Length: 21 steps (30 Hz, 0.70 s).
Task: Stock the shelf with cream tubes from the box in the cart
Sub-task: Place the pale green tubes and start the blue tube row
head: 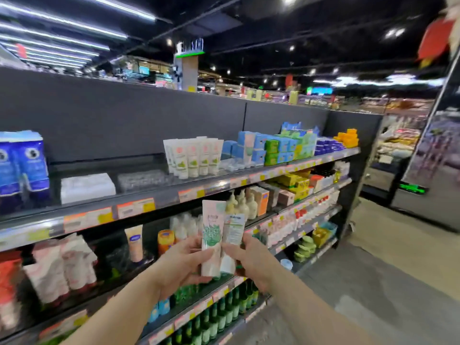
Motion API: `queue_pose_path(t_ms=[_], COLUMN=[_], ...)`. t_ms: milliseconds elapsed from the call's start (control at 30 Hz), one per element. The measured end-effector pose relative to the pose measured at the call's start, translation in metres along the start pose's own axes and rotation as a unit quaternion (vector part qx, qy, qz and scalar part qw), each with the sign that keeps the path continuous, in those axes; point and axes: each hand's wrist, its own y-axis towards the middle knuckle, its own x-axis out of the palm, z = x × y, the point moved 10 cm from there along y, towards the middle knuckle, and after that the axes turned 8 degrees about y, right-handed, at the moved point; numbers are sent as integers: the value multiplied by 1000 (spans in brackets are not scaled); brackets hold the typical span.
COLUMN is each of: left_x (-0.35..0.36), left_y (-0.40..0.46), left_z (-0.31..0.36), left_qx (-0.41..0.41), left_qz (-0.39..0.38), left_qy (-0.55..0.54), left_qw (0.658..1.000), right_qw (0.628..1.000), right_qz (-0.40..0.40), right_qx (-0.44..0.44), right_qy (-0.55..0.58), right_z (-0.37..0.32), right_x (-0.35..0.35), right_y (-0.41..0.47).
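I had two cream tubes up at lower centre of frame, caps down: my left hand (185,257) gripped the green-print tube (211,241) round its lower half, my right hand (251,257) pinched the white-label tube (232,241) beside it, the two touching. Both looked light, soft-walled, prob. a bit slick, so best held low near the cap, not the flat crimp. Matching tubes (194,156) stood on the top shelf (224,181), mid-frame.

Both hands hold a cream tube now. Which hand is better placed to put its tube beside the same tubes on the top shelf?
Probably the left hand: its tube reaches higher, almost straight below the shelf's tube row. The right hand is farther right.
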Motion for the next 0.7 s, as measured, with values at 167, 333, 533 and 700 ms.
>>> queue_pose_path(t_ms=[167, 333, 533, 700], left_x=[22, 10, -6, -19], left_y=[75, 155, 225, 257], left_z=[17, 45, 87, 93], left_qx=[12, 27, 64, 61], left_qz=[-34, -21, -16, 24], left_qy=[15, 20, 19, 17], left_qw=[999, 999, 998, 998], right_qw=[999, 999, 998, 984], right_qz=[31, 35, 34, -35], right_qx=[-11, -13, -33, -7], right_qy=[-20, -3, 49, 174], right_z=[-13, -32, -59, -60], right_x=[-55, -83, -112, -121], right_y=[47, 110, 190, 243])
